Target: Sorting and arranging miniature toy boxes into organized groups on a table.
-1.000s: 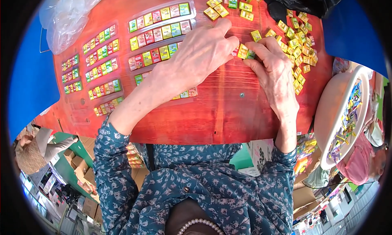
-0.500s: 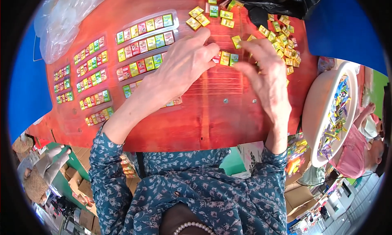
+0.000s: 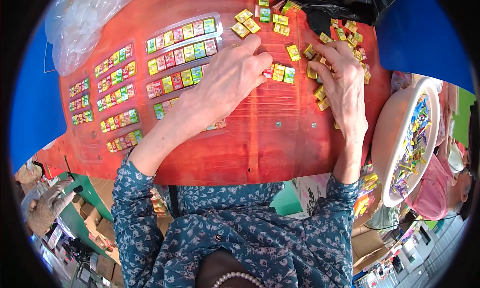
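Observation:
A short row of small coloured boxes (image 3: 280,73), red, yellow and green at its visible end, sticks out from under my left hand (image 3: 232,75). That hand is closed, its curled fingers and thumb about the row's left part, which they hide. My right hand (image 3: 342,75) hovers over a scattered pile of small yellow boxes (image 3: 322,93), thumb and forefinger apart with boxes showing between and beneath them. Between the hands a single yellow box (image 3: 293,52) lies just above the row's right end.
Finished-looking rows of boxes (image 3: 182,34) in clear trays fill the left of the red table (image 3: 270,148). Loose boxes (image 3: 247,23) lie at the far middle. A black plastic bag (image 3: 345,3) is at the back, a clear bag (image 3: 75,33) far left, a white tub (image 3: 387,133) of wrapped pieces right.
My right hand has moved right, from beside the short row's end to the pile of yellow boxes. My left hand stays at the row. The whole view has shifted slightly.

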Tool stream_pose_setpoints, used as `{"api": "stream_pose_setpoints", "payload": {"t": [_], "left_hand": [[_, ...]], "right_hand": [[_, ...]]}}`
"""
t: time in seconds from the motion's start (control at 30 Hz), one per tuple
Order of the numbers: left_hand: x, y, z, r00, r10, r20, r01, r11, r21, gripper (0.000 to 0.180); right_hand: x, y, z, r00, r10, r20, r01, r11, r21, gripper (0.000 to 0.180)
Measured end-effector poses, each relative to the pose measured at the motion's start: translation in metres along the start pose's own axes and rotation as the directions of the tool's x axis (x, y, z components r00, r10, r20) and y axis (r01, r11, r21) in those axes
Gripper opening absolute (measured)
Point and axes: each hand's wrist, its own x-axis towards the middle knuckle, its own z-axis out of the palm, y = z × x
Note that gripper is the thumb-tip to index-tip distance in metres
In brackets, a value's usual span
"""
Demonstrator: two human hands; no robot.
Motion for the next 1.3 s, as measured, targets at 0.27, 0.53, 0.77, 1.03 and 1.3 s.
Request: {"api": "stream_pose_setpoints", "payload": {"t": [0.27, 0.53, 0.77, 1.03, 1.3], "left_hand": [[0.000, -0.002, 0.000, 1.000, 0.020, -0.024, -0.020, 1.000, -0.001, 0.020], [-0.002, -0.001, -0.003, 1.000, -0.003, 0.016, 0.004, 0.996, -0.090, 0.026], [-0.009, -0.004, -0.013, 1.000, -0.015, 0.019, 0.017, 0.993, -0.113, 0.035], [-0.006, -0.010, -0.014, 0.991, 0.005, 0.130, 0.005, 0.997, -0.073, 0.029], [-0.009, -0.006, -0.019, 0.995, -0.047, 0.084, 0.058, 0.989, -0.138, 0.031]], "right_hand": [[-0.019, 0.009, -0.012, 0.986, 0.086, 0.141, -0.070, 0.991, -0.115, 0.034], [-0.022, 0.003, -0.005, 0.993, 0.095, 0.073, -0.084, 0.986, -0.146, 0.034], [-0.027, 0.004, -0.007, 0.990, 0.120, 0.074, -0.109, 0.985, -0.132, 0.031], [-0.022, 0.010, -0.009, 0.988, 0.101, 0.119, -0.085, 0.988, -0.132, 0.025], [-0.022, 0.013, -0.014, 0.991, 0.109, 0.071, -0.106, 0.993, -0.050, 0.025]]}}
